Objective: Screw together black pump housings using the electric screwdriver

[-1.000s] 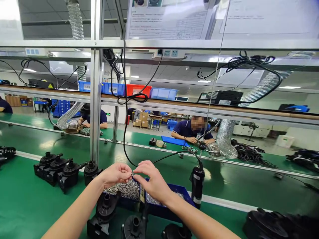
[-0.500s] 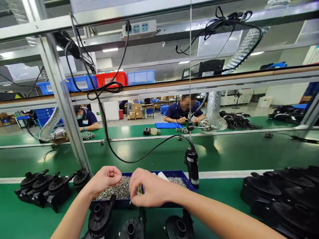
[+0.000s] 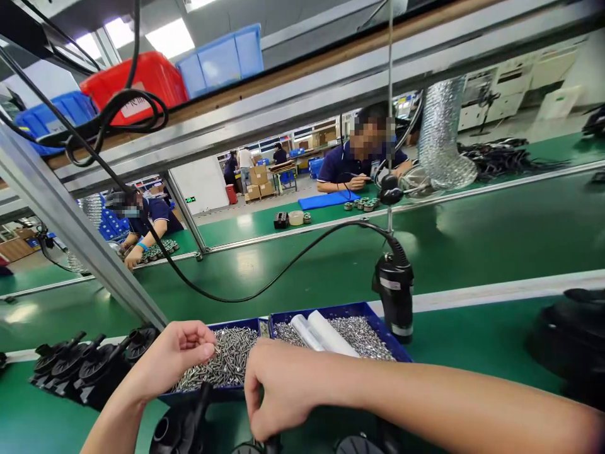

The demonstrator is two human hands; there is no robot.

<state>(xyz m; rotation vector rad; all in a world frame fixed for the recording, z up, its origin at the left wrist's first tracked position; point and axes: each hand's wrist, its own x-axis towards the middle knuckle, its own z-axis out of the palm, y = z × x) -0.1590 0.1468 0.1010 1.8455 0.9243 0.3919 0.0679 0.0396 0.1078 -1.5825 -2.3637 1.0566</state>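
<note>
My left hand (image 3: 186,350), palm turned up and fingers curled, hovers over the left part of a blue tray filled with loose screws (image 3: 231,353). Whatever lies inside its fingers is hidden. Lower and to the right, my right hand (image 3: 281,388) points down with thumb and forefinger pinched together on a small screw, mostly hidden by the fingertips. Those fingertips are at a black plastic housing (image 3: 248,448) at the bottom edge of the view. Another black housing (image 3: 177,425) stands to its left, and a third housing (image 3: 357,444) is partly under my right forearm.
Small metal parts (image 3: 363,331) and two rolled plastic pieces (image 3: 326,334) fill the tray's right side. A black electric screwdriver (image 3: 394,296) hangs behind it on a cable. More housings (image 3: 94,369) stand left, others (image 3: 571,340) right. Two people sit across the green bench.
My right hand has moved down from above the tray to the middle housing. My left hand stays over the screws, its fingers slightly looser. The view has tilted and moved closer.
</note>
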